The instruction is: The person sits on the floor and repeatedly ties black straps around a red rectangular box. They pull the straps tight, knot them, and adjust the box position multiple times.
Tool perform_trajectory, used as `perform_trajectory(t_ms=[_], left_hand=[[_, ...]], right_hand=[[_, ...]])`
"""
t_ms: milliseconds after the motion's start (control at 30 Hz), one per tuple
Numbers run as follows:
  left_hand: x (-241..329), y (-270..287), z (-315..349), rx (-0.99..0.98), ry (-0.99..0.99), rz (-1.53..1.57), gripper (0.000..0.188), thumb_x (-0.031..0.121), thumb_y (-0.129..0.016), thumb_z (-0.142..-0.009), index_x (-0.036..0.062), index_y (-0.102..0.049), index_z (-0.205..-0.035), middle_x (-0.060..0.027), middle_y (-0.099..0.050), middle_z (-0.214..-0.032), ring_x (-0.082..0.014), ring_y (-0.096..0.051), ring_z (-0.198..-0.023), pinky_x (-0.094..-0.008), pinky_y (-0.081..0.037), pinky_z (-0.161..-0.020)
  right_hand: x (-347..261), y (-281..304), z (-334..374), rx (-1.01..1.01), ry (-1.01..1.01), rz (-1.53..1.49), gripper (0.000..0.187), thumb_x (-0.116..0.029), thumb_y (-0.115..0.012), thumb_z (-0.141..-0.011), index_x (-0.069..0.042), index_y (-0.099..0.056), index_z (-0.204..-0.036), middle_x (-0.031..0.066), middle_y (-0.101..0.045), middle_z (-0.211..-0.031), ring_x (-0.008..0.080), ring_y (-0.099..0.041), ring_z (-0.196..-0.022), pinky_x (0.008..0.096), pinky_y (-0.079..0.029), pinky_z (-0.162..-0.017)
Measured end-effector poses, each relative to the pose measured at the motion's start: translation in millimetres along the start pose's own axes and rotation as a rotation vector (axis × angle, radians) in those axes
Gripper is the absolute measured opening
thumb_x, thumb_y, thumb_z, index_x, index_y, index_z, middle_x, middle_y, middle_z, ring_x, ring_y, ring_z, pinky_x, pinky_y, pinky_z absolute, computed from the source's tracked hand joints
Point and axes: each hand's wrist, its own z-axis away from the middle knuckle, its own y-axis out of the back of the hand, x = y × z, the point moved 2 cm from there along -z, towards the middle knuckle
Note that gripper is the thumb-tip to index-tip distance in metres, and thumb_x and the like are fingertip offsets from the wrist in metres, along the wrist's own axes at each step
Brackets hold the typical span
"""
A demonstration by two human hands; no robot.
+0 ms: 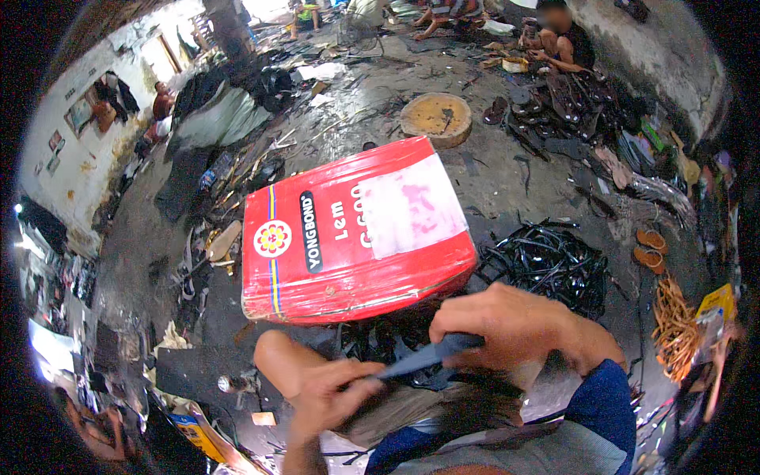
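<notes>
Above my lap, my left hand (336, 392) pinches one end of a dark blue-grey strip (416, 360). Closed around the strip's wider end is my right hand (507, 321). The strip runs slanting between both hands, and its material cannot be told. Just beyond my hands stands a large red cardboard box (348, 277) with a torn whitish patch on top. A tangled heap of shiny black strips (546, 265) lies to the right of the box. More black pieces (380, 340) show between the box and my hands, partly covered by them.
A round wooden block (435, 119) stands behind the box. At right lie orange sandals (651, 249) and a bundle of tan strips (677, 328). Dark footwear pieces (566, 103) are heaped at far right, near a seated person (558, 39). Scraps litter the floor (332, 119).
</notes>
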Motion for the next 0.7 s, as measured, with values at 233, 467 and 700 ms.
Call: perform_trajectory(t_ms=[233, 467, 700], left_hand=[[21, 118, -2, 0.323, -0.326, -1.067, 0.043, 0.013, -0.074, -0.071, 0.0128, -0.076, -0.114, -0.0046, -0.064, -0.080, -0.0223, -0.064, -0.068, -0.0362, -0.050, -0.058], [-15, 190, -54, 0.539, -0.442, -1.250, 0.038, 0.004, -0.067, -0.075, 0.0127, -0.075, -0.111, -0.0042, -0.067, -0.094, -0.0251, -0.065, -0.086, -0.0372, -0.055, -0.072], [-67, 210, -80, 0.325, 0.102, -1.424, 0.032, 0.001, -0.065, -0.079, 0.0115, -0.075, -0.108, -0.0029, -0.070, -0.109, -0.0241, -0.061, -0.115, -0.0440, -0.048, -0.103]], right_hand=[[18, 48, -39, 0.037, -0.256, -0.249, 0.030, -0.027, -0.084, -0.085, -0.005, -0.071, -0.101, 0.0039, -0.073, -0.087, 0.0117, -0.066, -0.083, 0.0320, -0.053, -0.077], [39, 76, -75, 0.094, -0.347, -0.447, 0.020, -0.017, -0.077, -0.090, -0.001, -0.072, -0.101, -0.0017, -0.069, -0.085, 0.0066, -0.060, -0.080, 0.0254, -0.049, -0.072], [61, 82, -91, 0.154, -0.383, -0.204, 0.022, -0.023, -0.077, -0.088, -0.003, -0.071, -0.094, 0.0009, -0.068, -0.079, 0.0099, -0.062, -0.072, 0.0290, -0.049, -0.063]])
